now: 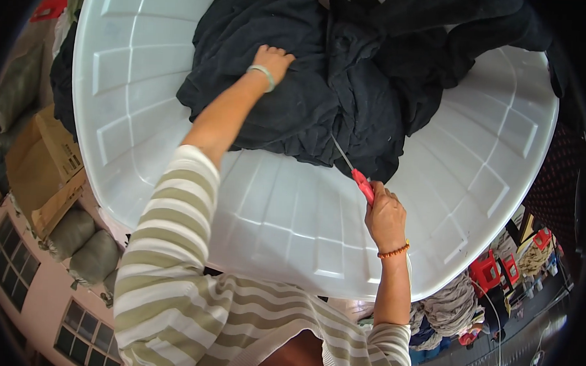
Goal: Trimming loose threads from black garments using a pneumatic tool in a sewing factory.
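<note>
A heap of black cloth [270, 116] lies bunched in a large white plastic tub [284, 228], with folds and loose lengths running toward the upper right. My left hand [274, 61], a pale bangle at its wrist, is closed with curled fingers on the cloth's upper left part. Lower right of it, my right hand [386, 216] grips a red-handled tool with a thin metal shaft [363, 187]. The shaft points up and left, its tip against the cloth's lower edge. A thin white cord runs beside my right wrist; where it leads is hidden.
The tub's curved rim surrounds the work. Outside it on the left are a brown cardboard box [46, 152] and stuffed greenish sacks [84, 242]. At the lower right sit piled grey cloth [448, 307] and red plastic containers [488, 271].
</note>
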`<action>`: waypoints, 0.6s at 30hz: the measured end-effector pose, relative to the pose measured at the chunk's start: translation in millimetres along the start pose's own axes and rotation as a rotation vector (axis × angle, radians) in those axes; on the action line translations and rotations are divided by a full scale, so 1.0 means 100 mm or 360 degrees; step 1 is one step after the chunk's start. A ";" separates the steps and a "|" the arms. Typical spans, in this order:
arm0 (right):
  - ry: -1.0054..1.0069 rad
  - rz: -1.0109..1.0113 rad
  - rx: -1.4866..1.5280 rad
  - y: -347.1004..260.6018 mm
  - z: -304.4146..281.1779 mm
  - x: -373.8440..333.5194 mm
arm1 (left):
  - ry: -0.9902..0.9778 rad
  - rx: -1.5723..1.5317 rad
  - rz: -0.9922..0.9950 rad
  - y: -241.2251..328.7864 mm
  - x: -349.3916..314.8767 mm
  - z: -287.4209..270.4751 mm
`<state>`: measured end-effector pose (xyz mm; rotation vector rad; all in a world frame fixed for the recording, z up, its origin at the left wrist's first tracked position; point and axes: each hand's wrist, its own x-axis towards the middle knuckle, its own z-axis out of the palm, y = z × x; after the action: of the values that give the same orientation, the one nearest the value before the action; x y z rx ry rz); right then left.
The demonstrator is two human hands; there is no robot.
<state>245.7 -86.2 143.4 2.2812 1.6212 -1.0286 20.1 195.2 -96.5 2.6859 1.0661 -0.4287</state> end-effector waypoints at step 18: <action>0.0515 -0.0372 -0.0317 -0.90 0.40 1.41 | -0.0328 -0.0405 -0.0539 -0.47 -1.75 0.03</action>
<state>173.9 38.5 49.3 2.2500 2.0513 -0.5212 -135.1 117.5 -43.3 2.1929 1.4088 -0.5704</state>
